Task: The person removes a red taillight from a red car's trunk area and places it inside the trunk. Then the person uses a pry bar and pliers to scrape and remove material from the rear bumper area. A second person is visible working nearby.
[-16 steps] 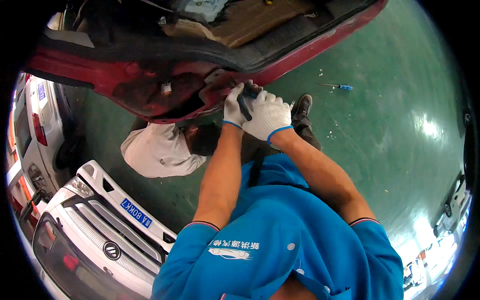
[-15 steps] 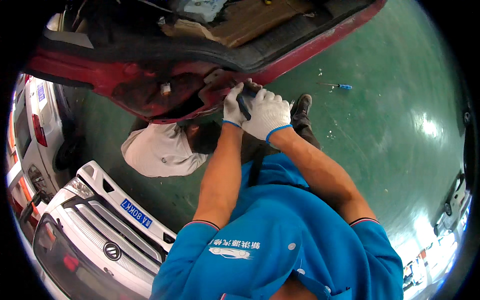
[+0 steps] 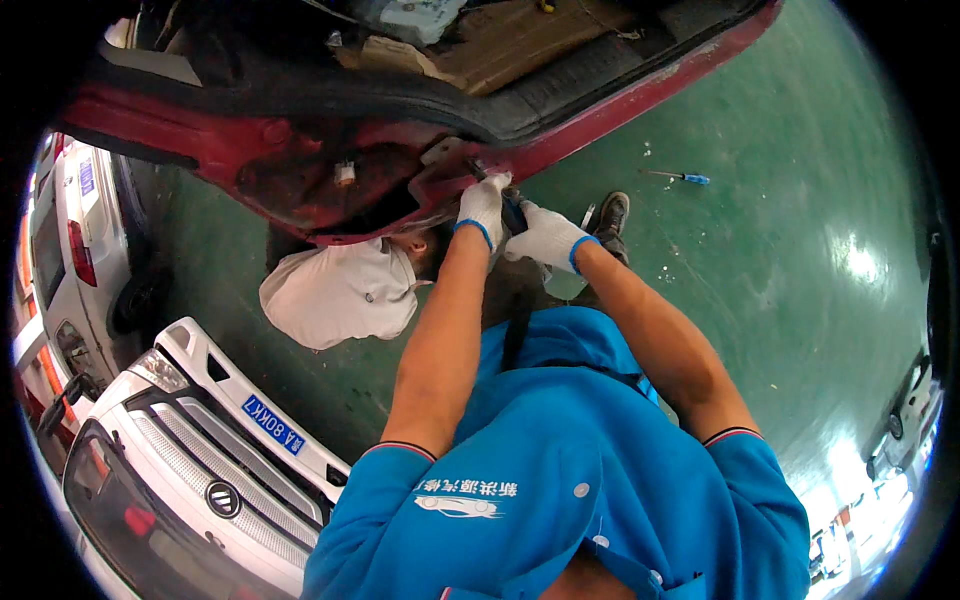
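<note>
My left hand, in a white knit glove with a blue cuff, is closed round the front of a dark hand tool whose exact kind I cannot make out. Its slim dark end reaches the red body panel of a vehicle just beyond. Behind it, my right hand, gloved the same way, is closed on the tool's rear part. The fingers of both hands are partly hidden. Bare and dented-looking metal shows along the panel's lower corner, left of my hands.
A person in a light shirt crouches close to my left forearm, under the panel's edge. A blue-handled screwdriver lies on the green floor at the right. A white van stands at the lower left, another white vehicle beyond it.
My right hand has drawn back, down and right, along the tool, exposing more of it. My left hand has shifted slightly right. The crouching person has moved a little right.
</note>
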